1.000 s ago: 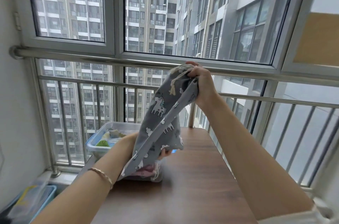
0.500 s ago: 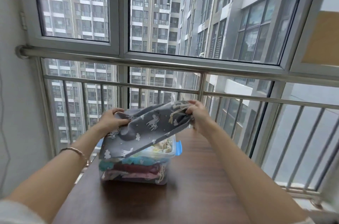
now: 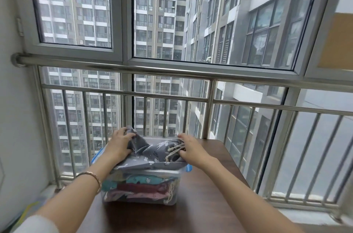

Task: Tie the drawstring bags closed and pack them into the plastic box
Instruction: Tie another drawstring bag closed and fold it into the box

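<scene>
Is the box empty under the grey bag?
No, through the clear wall of the plastic box you can see other folded bags stacked inside, beneath the grey bag that both hands press on top.

A dark wooden table (image 3: pixel 200 211) stands against a steel railing (image 3: pixel 172 72); grey apartment towers (image 3: pixel 158 13) fill the windows.

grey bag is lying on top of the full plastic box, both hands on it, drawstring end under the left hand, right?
Not quite. The head view shows the drawstring end under the right hand; the left hand grips the opposite end. The rest holds: the grey bag lies on top of the full plastic box with both hands on it.
</scene>
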Available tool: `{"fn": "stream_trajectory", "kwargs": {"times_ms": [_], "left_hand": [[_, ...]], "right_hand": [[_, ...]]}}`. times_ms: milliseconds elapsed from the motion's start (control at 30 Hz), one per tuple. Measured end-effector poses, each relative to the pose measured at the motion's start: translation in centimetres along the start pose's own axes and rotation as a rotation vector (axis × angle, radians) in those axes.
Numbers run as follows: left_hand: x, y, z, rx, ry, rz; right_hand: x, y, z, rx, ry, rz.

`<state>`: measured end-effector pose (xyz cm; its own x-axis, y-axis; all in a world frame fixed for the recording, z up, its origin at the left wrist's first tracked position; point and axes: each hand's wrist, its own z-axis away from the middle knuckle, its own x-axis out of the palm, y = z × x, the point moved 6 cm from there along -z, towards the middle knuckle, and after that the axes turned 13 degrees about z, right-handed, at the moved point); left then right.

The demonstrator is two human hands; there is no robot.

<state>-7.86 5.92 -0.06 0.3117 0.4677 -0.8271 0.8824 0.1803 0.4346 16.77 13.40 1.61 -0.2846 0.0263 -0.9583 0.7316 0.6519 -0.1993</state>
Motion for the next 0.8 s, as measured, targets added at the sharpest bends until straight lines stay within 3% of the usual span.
{"fn": "stream_trajectory", "kwargs": {"times_ms": [100,167,233,300,500,800], "left_hand": [[-1.0,1.8,-0.1,0.161,0.018,-0.059],[-0.2,2.6,0.3,0.195,-0.205,-0.086],[0.9,2.4,0.9,0.12,-0.463,-0.225],[2.0,1.9,1.1,0.059,-0.597,-0.336],[3.3,1.2,1.4,-0.038,-0.725,-0.551],[5.8,2.1,1.8,-0.028,-0.897,-0.629]], "right_hand": [[-0.7,-2.1,0.4,-0.094,0.025,0.187],[-0.1,-4.1,0.7,-0.188,-0.078,0.33],[1.2,-5.6,0.4,-0.196,-0.235,0.378],[2.4,-6.6,0.0,-0.153,-0.375,0.375],[3.4,-8.2,-0.1,-0.132,-0.733,0.548],[2.7,-6.9,0.0,-0.114,-0.796,0.783]]}}
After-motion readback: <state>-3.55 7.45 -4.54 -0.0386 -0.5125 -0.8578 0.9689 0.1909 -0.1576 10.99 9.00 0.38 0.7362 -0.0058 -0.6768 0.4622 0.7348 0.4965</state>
